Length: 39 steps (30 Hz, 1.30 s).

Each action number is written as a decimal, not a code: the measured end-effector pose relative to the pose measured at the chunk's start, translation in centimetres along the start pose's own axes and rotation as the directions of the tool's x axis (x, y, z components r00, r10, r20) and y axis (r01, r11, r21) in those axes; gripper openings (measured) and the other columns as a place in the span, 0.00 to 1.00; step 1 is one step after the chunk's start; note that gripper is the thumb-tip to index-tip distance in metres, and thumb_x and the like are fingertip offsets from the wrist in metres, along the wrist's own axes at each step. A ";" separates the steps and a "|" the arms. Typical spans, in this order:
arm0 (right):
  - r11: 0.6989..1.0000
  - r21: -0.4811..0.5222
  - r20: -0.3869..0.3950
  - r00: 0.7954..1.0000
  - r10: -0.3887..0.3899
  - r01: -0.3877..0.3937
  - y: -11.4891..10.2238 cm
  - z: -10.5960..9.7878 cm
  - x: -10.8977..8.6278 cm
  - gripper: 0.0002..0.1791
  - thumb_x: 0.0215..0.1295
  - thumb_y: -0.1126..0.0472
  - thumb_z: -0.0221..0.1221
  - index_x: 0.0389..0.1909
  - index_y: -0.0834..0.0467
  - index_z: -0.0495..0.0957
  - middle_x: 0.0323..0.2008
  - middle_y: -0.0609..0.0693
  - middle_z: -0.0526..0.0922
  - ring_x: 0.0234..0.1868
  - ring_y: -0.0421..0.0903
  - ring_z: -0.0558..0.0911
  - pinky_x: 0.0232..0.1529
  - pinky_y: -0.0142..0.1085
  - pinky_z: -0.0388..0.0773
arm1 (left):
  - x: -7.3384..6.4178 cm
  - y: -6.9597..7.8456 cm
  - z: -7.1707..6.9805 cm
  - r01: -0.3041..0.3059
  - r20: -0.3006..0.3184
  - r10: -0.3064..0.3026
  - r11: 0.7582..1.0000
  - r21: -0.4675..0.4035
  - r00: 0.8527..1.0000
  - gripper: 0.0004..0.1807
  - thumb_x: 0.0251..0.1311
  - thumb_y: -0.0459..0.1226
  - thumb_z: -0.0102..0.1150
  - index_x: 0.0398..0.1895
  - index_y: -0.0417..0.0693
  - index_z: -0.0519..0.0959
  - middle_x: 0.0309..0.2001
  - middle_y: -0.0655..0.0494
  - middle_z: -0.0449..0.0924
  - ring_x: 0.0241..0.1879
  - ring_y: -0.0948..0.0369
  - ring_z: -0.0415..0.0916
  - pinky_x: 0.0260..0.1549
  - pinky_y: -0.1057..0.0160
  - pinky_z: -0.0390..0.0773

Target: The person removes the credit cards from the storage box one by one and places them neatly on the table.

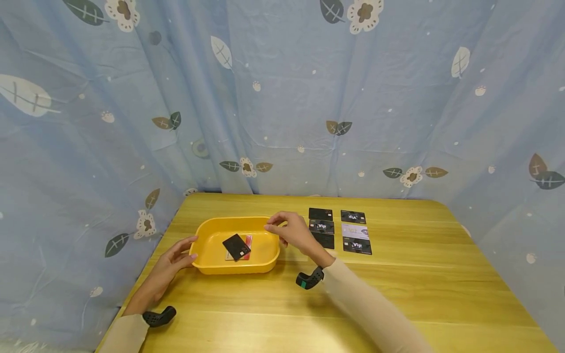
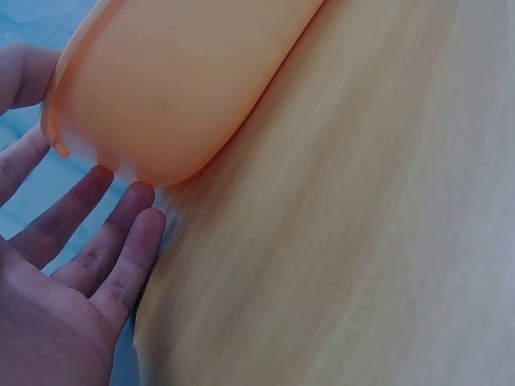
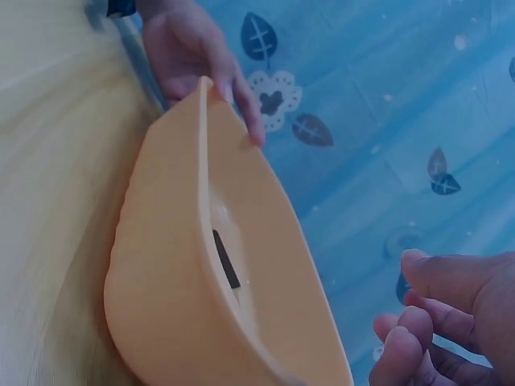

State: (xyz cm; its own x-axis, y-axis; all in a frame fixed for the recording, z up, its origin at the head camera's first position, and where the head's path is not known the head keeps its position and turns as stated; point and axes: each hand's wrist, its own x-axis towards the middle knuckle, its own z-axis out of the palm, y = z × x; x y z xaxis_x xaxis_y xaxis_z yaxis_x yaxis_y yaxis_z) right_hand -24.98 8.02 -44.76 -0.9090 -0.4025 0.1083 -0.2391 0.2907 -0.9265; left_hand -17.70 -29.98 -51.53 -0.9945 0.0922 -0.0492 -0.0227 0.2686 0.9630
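Note:
A yellow plastic tray (image 1: 211, 268) stands on the wooden table, with a black card (image 1: 236, 246) lying askew over a red and white card (image 1: 249, 241) inside it. At the tray's left end, my left hand (image 1: 169, 264) grips the rim, thumb at the top and fingers along the outer wall. The left wrist view shows its fingertips (image 2: 143, 191) right at that wall. Over the tray's right end hovers my right hand (image 1: 291, 233), loosely curled, with nothing showing between thumb and fingers. The right wrist view has this hand (image 3: 455, 322) beside the tray (image 3: 161, 281).
Right of the tray, cards lie in two columns: black ones such as the plain card (image 1: 321, 214) and the Vip card (image 1: 357, 245), plus a silvery card (image 1: 355, 231). Behind the table (image 1: 423, 294) hangs a blue patterned curtain (image 1: 282, 98).

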 end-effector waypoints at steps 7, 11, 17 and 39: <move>1.000 -0.015 0.014 1.000 -0.009 0.009 -0.4 2.1 0.8 0.10 0.69 0.51 0.68 0.44 0.51 0.85 0.37 0.48 0.84 0.14 0.45 0.74 0.21 0.49 0.81 | 0.0 0.1 0.0 0.004 0.005 -0.004 1.000 -0.009 1.000 0.36 0.73 0.46 0.61 0.80 0.51 0.60 0.75 0.42 0.59 0.60 0.61 0.71 0.52 0.67 0.80; 1.000 -0.014 0.024 1.000 -0.004 0.004 -0.4 3.1 1.1 0.10 0.69 0.52 0.68 0.44 0.52 0.85 0.36 0.48 0.84 0.15 0.45 0.76 0.21 0.48 0.82 | -0.1 0.0 0.0 0.008 0.007 -0.008 1.000 -0.011 1.000 0.36 0.73 0.46 0.61 0.80 0.51 0.60 0.75 0.42 0.59 0.60 0.62 0.71 0.52 0.67 0.80; 1.000 -0.019 0.039 0.999 -0.004 0.005 -0.4 4.3 1.6 0.09 0.69 0.53 0.68 0.44 0.54 0.85 0.35 0.49 0.84 0.15 0.47 0.78 0.29 0.60 0.83 | -0.1 0.1 0.0 0.013 0.007 -0.013 1.000 -0.025 1.000 0.35 0.73 0.46 0.61 0.79 0.51 0.61 0.75 0.42 0.59 0.59 0.63 0.72 0.52 0.66 0.80; 0.999 0.005 0.119 0.992 0.032 -0.033 0.9 7.4 2.8 0.17 0.69 0.58 0.67 0.51 0.65 0.82 0.37 0.58 0.87 0.24 0.63 0.84 0.25 0.46 0.85 | -0.2 0.1 0.1 -0.014 -0.001 0.014 1.000 -0.001 1.000 0.35 0.73 0.44 0.61 0.79 0.50 0.62 0.74 0.40 0.60 0.64 0.53 0.69 0.52 0.71 0.78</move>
State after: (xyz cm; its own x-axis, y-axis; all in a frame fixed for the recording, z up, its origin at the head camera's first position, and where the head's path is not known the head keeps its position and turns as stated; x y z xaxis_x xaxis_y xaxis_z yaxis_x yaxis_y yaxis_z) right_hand -25.19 0.71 -47.92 -0.8692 -0.4932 0.0345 -0.2070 0.2996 -0.9313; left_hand -17.47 -29.92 -51.46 -0.9949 0.0946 -0.0356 -0.0091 0.2668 0.9637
